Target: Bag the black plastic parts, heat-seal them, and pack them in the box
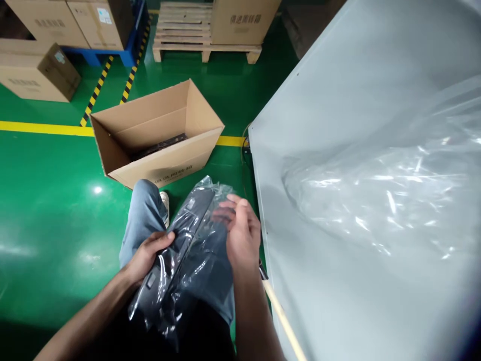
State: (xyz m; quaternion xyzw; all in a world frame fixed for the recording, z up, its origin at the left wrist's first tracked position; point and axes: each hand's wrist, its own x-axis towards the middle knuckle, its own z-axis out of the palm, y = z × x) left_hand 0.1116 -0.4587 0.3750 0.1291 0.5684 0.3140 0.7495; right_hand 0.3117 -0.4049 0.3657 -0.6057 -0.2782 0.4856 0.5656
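Note:
A long dark grey part lies in a clear plastic bag, tilted across my lap. My left hand is closed round its left side, the thumb pressed on top. On the right, the bag's loose film spreads towards my right hand. Its thumb and fingers are bent at the film's edge, and some fingers show blurred through the plastic. Just beyond my knees stands an open cardboard box with dark items at its bottom.
A grey worktop with a large sheet of clear plastic fills the right side. Below its edge is a light wooden stick. Cartons, a blue pallet and a wooden pallet stand on the green floor ahead.

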